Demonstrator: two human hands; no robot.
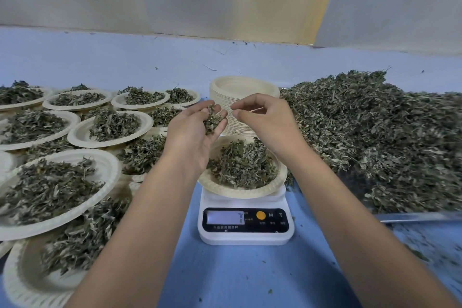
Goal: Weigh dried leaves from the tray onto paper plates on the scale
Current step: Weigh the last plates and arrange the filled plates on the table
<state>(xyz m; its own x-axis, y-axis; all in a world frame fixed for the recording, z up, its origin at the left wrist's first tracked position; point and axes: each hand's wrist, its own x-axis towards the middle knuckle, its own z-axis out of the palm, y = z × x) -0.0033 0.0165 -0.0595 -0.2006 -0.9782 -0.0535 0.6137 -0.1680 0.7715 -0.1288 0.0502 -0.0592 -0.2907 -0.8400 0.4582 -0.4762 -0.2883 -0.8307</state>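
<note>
Step in hand: fine-tuning the portion on the scale point(245, 232), judged from the hands poised above it.
Left hand point(192, 132): palm up, just above the far left rim of the plate on the scale point(240, 191), fingers curled loosely round a small clump of leaves point(212, 120).
Right hand point(265, 117): beside the clump, thumb and forefinger drawn together in a pinch; no leaf shows between them.
Dried leaves: the bulk lies heaped in the tray point(420, 216) on the right; a mound already sits in the plate on the scale.
Display point(225, 217): lit, digits too blurred to read.
Doing it well: take tiny pinches from the clump and drop them over the middle of the plate. Pause so the reading settles. Keep both wrists off the rim, since any touch would skew the weight.
Risk: crumbs falling past the rim onto the blue desk point(237, 277).
Nearby: filled plates point(110, 132) crowd the left; a stack of empty plates point(240, 87) stands just behind the scale.
</note>
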